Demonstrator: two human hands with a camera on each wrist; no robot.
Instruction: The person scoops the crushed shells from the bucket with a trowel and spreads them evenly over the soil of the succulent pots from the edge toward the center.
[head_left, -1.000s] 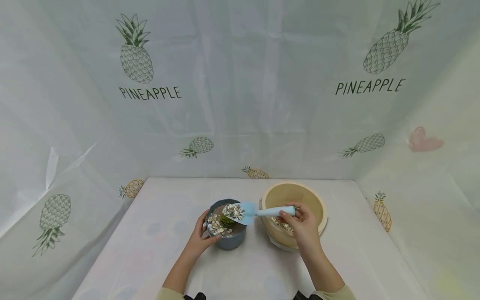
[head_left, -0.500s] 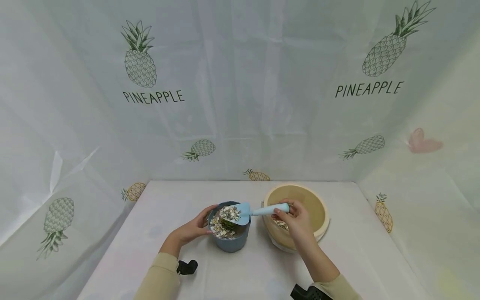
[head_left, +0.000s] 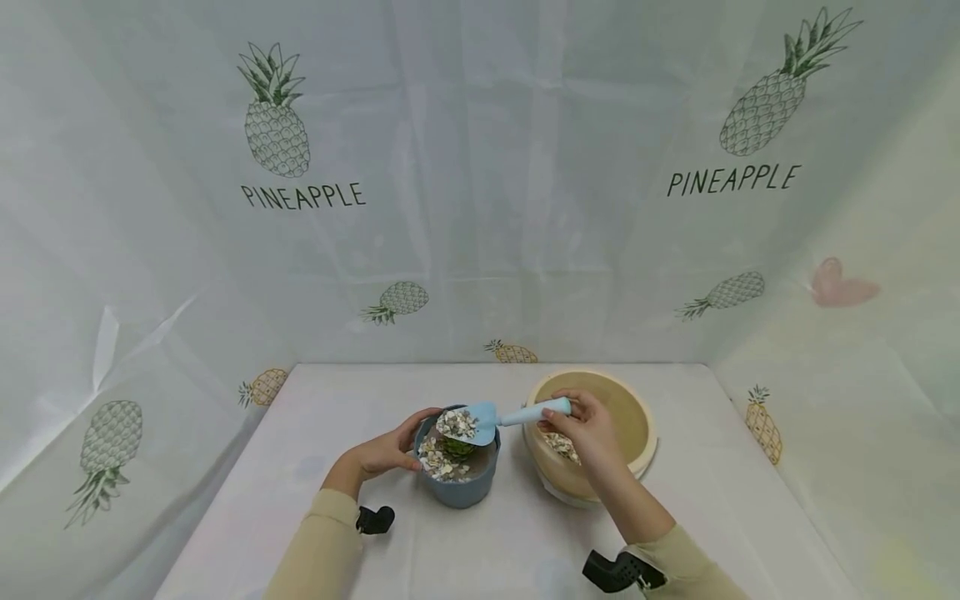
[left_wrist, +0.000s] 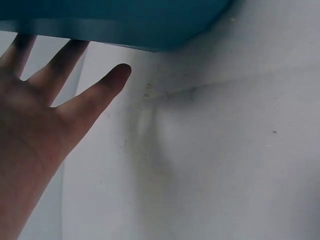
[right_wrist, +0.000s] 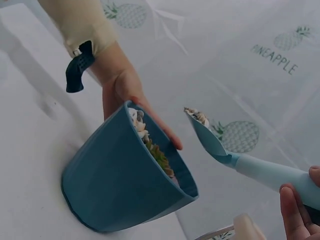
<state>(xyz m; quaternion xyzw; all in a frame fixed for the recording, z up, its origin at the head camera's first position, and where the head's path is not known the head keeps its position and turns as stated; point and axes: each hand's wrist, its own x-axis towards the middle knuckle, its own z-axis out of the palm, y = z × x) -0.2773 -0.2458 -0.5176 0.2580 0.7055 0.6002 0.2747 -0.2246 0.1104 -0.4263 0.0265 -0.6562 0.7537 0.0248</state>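
Observation:
In the head view my left hand [head_left: 382, 452] holds the left side of a blue flower pot [head_left: 459, 490], thumb in front and fingers toward the back of the rim. A green succulent [head_left: 456, 450] stands in the pot, with pale stone chips [head_left: 438, 462] around its left and front. My right hand [head_left: 588, 429] grips the handle of a light blue trowel [head_left: 534, 412]. The trowel's blade, loaded with chips [head_left: 457, 424], hangs over the pot. The right wrist view shows the trowel [right_wrist: 270, 172] apart from the pot's rim [right_wrist: 190, 192].
A cream bucket [head_left: 637, 408] stands right of the pot, beneath my right hand, with more stone chips [head_left: 561, 447] inside. Both stand on a white-covered table [head_left: 360, 392]. Pineapple-printed sheeting [head_left: 480, 208] hangs behind and at both sides.
My left hand has shifted its hold from the pot's front left toward its left and back. The loaded trowel has moved slightly left, farther over the pot.

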